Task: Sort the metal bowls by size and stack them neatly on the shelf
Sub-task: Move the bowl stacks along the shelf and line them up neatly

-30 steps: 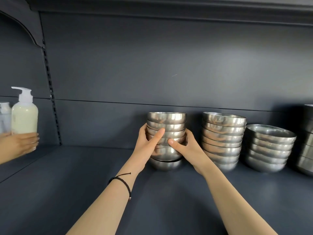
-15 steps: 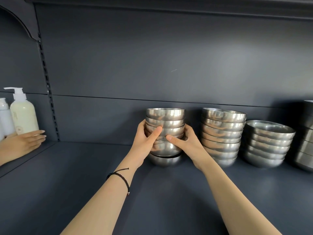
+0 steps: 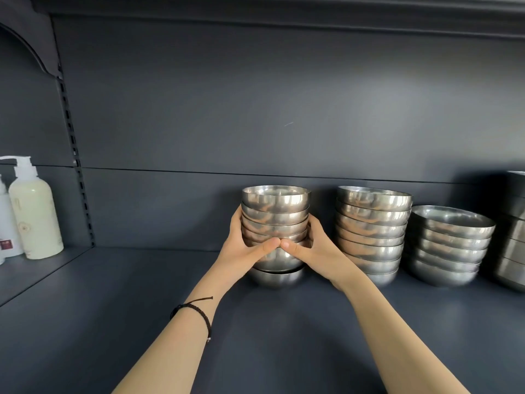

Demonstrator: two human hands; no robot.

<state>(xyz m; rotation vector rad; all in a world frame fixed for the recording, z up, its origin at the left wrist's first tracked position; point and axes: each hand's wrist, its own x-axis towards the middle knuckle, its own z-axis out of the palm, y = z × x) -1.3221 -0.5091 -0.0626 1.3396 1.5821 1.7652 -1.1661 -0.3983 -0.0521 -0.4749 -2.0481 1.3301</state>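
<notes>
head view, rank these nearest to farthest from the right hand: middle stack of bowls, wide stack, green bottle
1. middle stack, just right of the right hand, which grips the small stack
2. wide stack, farther right
3. green bottle, far left

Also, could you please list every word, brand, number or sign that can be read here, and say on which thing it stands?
No text here can be read.
Pale green pump bottle: faint printed marks on its front, too blurred to read.
White bottle: a small dark red label low down, too small to read.
Metal bowls and shelf: no marking shows.
</notes>
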